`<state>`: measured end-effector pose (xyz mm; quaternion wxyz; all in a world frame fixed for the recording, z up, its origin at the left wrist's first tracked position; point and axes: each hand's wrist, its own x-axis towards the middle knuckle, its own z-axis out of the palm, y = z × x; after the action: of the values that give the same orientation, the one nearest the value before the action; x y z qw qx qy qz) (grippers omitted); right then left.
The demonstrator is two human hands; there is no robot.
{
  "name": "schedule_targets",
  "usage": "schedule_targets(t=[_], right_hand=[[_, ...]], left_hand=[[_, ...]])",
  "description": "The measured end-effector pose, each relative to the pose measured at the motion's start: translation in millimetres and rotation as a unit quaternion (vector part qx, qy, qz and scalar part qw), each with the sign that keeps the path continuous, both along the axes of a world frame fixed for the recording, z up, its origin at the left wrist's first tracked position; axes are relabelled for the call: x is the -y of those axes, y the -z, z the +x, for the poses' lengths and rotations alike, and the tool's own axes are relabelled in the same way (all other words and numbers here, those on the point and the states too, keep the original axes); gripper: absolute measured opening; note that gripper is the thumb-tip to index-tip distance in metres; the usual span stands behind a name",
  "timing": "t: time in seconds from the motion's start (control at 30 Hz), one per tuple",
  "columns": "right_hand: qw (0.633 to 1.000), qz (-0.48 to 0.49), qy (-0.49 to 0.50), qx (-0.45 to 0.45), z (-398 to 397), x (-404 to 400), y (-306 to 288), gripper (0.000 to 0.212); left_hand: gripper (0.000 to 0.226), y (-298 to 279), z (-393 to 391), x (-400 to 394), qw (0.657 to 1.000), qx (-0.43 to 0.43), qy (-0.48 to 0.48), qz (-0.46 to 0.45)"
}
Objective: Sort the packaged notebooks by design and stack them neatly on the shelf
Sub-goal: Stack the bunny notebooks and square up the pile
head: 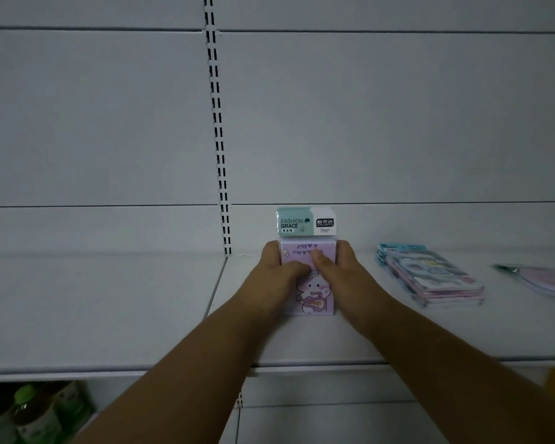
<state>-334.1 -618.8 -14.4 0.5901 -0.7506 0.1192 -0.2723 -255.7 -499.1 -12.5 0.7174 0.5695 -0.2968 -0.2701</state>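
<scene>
Gripping "FASHION GRACE" notebook pack [307,277], both hands [308,270]

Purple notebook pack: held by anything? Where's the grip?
Both hands hold the purple notebook pack on the shelf: left hand and right hand clasp its side edges, thumbs on the cover.

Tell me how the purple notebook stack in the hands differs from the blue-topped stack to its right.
The purple stack is squared up and gripped by both hands; the blue-topped stack lies untouched and fanned unevenly. The purple stack sits straight toward the back panel; the blue-topped stack lies angled. Both rest flat on the same white shelf.
</scene>
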Motion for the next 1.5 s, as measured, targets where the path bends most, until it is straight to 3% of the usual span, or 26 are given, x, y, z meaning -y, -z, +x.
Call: schedule_targets(t=[0.27, 0.43, 0.53, 0.97, 1.03, 1.13, 1.2, 1.27, 1.5], right_hand=[[0.996, -0.087, -0.031, -0.013, -11, 4, 6, 0.024], [0.979, -0.166, -0.088, -0.076, -23, 24, 0, 0.034], [0.979, -0.168, -0.081, -0.077, -19, 32, -4, 0.038], [0.980, -0.178, -0.063, -0.071, -12, 36, -4, 0.038], [0.985, -0.147, -0.056, -0.075, -10, 37, -11, 0.036], [0.988, -0.024, -0.065, -0.136, -4, 39, -25, 0.025], [0.976, 0.047, -0.067, -0.202, -1, 39, -31, 0.024], [0.967, 0.063, -0.046, -0.243, 3, 36, -33, 0.024], [0.952, -0.128, 0.104, -0.258, 20, 26, -17, 0.032]], left_hand=[[0.050, 3, 6, -14, 0.988, 0.120, 0.029, 0.098], [0.050, -1, 13, -28, 0.938, 0.294, 0.015, 0.182], [0.047, -3, 17, -26, 0.917, 0.342, -0.034, 0.204], [0.047, -5, 23, -25, 0.894, 0.378, -0.072, 0.230], [0.042, -12, 25, -24, 0.911, 0.338, -0.080, 0.223], [0.030, -28, 31, -20, 0.963, 0.166, -0.032, 0.209], [0.015, -33, 34, -15, 0.958, 0.137, -0.017, 0.251], [0.016, -29, 36, -10, 0.937, 0.154, -0.037, 0.312], [0.032, -17, 39, -1, 0.896, 0.211, -0.096, 0.379]])
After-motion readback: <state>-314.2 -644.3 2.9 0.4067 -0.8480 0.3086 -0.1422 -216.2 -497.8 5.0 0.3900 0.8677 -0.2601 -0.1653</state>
